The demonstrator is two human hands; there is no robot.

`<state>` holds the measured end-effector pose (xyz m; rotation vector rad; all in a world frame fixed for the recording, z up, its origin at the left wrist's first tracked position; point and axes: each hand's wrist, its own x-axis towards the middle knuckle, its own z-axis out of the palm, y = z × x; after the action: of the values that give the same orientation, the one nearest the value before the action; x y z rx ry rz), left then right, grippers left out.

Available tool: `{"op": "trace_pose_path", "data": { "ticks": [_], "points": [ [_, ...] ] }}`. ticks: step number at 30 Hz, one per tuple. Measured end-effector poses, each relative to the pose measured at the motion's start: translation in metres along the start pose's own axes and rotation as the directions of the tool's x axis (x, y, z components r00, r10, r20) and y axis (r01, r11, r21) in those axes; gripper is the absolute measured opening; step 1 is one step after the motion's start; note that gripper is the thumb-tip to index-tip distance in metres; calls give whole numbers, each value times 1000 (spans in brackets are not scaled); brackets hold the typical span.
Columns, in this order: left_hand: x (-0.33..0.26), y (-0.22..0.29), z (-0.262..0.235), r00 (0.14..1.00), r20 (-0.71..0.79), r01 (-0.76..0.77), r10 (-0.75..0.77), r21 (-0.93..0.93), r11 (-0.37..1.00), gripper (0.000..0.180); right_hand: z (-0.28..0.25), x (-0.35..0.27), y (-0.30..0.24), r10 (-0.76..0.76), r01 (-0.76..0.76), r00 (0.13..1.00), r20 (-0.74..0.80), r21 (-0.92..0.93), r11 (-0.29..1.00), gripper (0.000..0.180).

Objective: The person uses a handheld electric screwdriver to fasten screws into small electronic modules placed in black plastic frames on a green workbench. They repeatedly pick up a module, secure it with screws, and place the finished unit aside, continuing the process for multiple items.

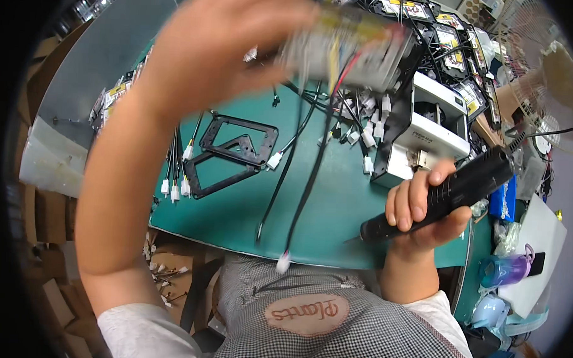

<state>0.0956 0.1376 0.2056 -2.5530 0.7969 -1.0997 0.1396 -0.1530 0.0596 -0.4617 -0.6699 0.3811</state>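
My left hand [241, 35], raised at the top and smeared by motion, has its fingers at the edge of a wired electronic module [366, 55] and holds it over the bench. The module is blurred; dark cables [312, 167] with red and yellow wires hang from it, and a white plug [283, 263] dangles near the bench's front edge. Wrapped round a black electric screwdriver [469, 185], my right hand [421, 209] holds it with the tip pointing down and left. Two flat black plastic frames [265, 154] lie overlapping below my left hand.
A white-and-black screw feeder [444, 99] stands beside the screwdriver. Cables with white connectors [367, 134] lie on the green bench mat [336, 212]. Several framed modules [452, 49] are stacked at the back right. A fan [543, 68] and a purple-blue bottle [504, 270] are at the right.
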Motion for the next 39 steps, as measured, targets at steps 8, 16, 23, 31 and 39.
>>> {"op": "trace_pose_path", "data": {
  "ticks": [8, 16, 23, 31, 39],
  "points": [
    [73, -76, 43, 878, 178, 361, -444, 362, 860, 37, -3, 0, 2, 13, -12, 1000, 11, -97, 995, 59],
    [-74, -125, 96, 427, 385, 760, -818, 338, 556, 42, 1, -5, 10, 104, -102, 994, 44, -55, 993, 61],
    [-159, -163, 165, 185, 336, 910, -924, 297, 290, 56, 1, 1, 14, 161, -164, 986, -29, -127, 978, 60],
    [-160, -208, 240, -60, 306, 942, -950, 333, 47, 79, -20, 5, 19, 225, -230, 972, 69, 64, 971, 60],
    [-149, -191, 206, -138, 476, 859, -869, 493, 134, 77, -8, 1, 13, 292, -293, 955, -60, -5, 956, 60]
  ]
}}
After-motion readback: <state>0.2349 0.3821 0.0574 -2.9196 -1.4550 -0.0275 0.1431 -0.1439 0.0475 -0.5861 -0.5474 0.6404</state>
